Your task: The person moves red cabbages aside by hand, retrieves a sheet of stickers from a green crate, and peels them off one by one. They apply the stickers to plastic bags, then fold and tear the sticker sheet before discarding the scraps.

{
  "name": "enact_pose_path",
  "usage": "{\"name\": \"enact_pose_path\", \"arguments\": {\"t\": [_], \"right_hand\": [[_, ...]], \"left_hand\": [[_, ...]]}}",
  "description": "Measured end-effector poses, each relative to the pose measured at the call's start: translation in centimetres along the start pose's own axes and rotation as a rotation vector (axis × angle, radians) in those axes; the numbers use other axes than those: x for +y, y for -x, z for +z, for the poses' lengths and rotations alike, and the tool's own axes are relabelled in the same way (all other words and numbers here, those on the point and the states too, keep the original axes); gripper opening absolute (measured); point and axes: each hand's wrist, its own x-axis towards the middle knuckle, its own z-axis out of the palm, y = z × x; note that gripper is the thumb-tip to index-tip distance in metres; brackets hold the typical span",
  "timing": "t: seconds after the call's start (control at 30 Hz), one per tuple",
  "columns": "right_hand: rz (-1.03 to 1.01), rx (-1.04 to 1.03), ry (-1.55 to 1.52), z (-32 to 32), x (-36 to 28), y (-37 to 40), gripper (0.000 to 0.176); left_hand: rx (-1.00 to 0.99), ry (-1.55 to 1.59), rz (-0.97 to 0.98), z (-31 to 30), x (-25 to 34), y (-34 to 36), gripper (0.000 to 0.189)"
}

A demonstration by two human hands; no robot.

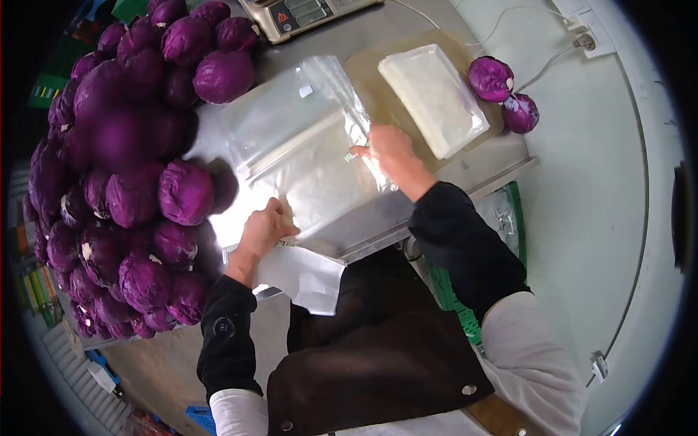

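A stack of clear plastic bags [320,178] lies flat on the metal table before me, with a small white label [305,91] on its far part. My right hand [392,156] is over the right side of the stack, fingers curled. At its fingertips is a small white-and-green label [349,156], close against the plastic. My left hand [265,229] is closed at the near left edge of the bags, pinching a white paper sheet [309,280]. That sheet hangs over the table's front edge; its upper end is hidden beneath the hand.
A big heap of purple cabbages [138,196] fills the table's left side. A weighing scale [305,14] stands at the back. A folded pack of plastic bags [434,100] lies right on brown board [363,65]. Two more cabbages [492,78] sit by the wall, near a plugged cord.
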Motion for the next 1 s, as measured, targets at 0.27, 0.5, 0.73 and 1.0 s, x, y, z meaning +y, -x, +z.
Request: {"name": "enact_pose_path", "arguments": {"t": [0.27, 0.5, 0.73, 1.0], "right_hand": [[0.406, 0.09, -1.005, -1.8, 3.6, 1.2, 0.039], [-0.048, -0.115, -0.247, 2.4, -0.4, -1.5, 0.032], [-0.012, 0.163, -0.216, -0.4, 1.5, -1.3, 0.044], [-0.053, -0.141, -0.543, -2.1, 1.6, -0.8, 0.024]], "left_hand": [[0.066, 0.814, -0.071, -2.4, -5.3, -1.3, 0.016], [0.006, 0.451, 0.115, 0.4, -4.9, 1.2, 0.016], [0.024, 0.405, -0.015, 0.9, -0.8, -1.0, 0.015], [0.317, 1.012, -0.192, -2.4, -5.1, 0.5, 0.018]]}}
